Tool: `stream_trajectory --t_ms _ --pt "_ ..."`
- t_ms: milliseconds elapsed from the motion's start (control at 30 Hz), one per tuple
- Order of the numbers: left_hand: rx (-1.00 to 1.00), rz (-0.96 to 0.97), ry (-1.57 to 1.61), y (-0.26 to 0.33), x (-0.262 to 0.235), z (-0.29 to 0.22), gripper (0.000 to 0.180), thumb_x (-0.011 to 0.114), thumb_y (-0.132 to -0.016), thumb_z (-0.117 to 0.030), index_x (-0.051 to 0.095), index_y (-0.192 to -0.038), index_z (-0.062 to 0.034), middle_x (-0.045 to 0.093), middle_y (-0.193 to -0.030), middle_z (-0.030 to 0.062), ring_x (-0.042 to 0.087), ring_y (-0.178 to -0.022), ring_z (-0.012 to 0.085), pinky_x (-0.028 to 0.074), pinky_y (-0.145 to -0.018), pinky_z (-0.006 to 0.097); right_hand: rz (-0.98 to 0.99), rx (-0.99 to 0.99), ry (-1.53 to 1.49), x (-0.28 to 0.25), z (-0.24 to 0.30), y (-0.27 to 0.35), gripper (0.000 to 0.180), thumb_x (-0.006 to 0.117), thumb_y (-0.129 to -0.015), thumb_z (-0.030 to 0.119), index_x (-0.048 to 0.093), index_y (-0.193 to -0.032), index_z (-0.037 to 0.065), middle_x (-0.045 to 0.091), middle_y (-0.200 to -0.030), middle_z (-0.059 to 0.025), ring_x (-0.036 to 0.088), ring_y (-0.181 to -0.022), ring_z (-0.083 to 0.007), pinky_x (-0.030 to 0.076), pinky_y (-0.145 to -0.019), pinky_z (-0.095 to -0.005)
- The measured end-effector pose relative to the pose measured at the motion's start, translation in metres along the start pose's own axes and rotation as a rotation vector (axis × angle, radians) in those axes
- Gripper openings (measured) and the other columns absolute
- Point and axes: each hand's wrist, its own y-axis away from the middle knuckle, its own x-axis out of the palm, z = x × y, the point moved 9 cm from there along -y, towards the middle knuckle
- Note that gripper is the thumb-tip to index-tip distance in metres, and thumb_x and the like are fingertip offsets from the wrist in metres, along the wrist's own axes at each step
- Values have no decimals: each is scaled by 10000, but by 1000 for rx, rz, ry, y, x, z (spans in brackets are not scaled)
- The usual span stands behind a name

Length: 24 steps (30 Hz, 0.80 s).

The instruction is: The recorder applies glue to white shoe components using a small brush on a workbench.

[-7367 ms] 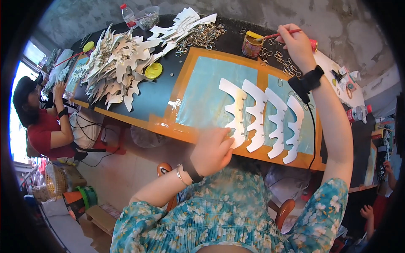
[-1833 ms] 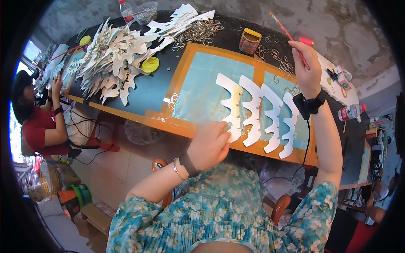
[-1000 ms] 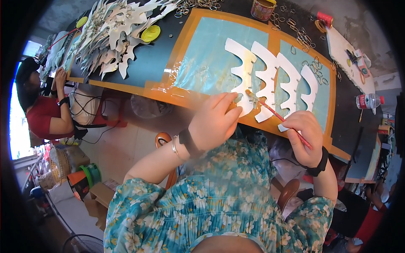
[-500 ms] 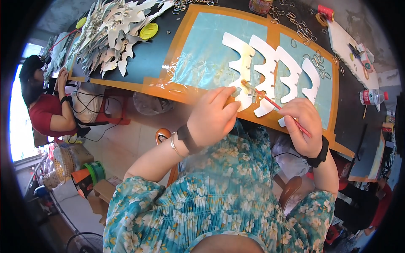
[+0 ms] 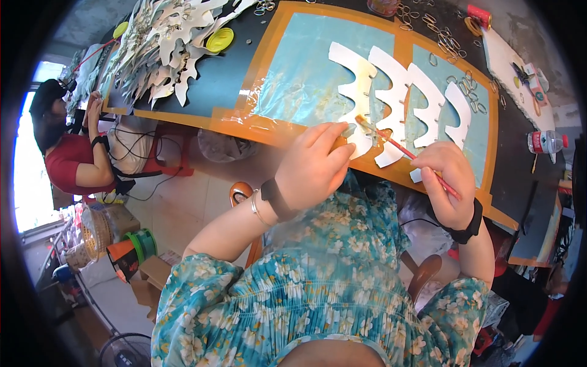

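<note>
My right hand is closed around a thin red-handled brush. The brush's tip meets the lower part of the leftmost white cut-out piece, which has curved notches and a yellowish wet-looking band along its right edge. My left hand lies at that piece's near end, thumb and forefinger apart, fingertips resting at its edge. To the right, several similar white pieces lie side by side, partly overlapping. All rest on a pale blue sheet bordered with brown tape.
A heap of jagged white cut-outs and a yellow lid are at the far left. Metal rings lie scattered at the back right, near a tin. A bottle lies at the right. Another person sits at the left.
The whole view has shifted slightly, with the table a little higher and further right. The brush tip stays on the lower part of the leftmost piece, and both hands keep nearly the same pose.
</note>
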Motion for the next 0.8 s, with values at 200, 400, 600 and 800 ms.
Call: stream_trajectory --t_ms 200,400,600,800 --pt "-2 -25 -13 2 -1 2 288 710 -813 -57 686 -1100 -52 584 -1277 188 580 -1150 378 478 -969 449 75 40 -61 -4 11 15 103 605 -887 21 665 -971 17 678 -909 -127 626 -828 -316 473 -800 -397" --pt "4 -28 -21 0 -2 2 274 716 -810 -58 697 -1083 -54 600 -1230 185 590 -1115 373 485 -956 443 -42 61 -17 -10 -1 12 113 595 -887 2 663 -976 14 682 -920 -122 631 -847 -304 474 -799 -387" --pt "16 -23 -42 0 -5 -1 263 714 -817 -60 682 -1078 -53 601 -1222 181 588 -1117 370 484 -959 440 30 59 -43 -4 6 17 102 589 -893 5 659 -967 6 671 -898 -131 615 -829 -291 473 -800 -383" --pt "-22 -8 8 2 -3 6 303 730 -822 -79 605 -1094 -34 598 -1240 180 583 -1136 374 479 -970 441 -29 155 -182 -13 -1 24 100 582 -900 2 667 -953 7 668 -889 -129 615 -828 -289 471 -806 -385"
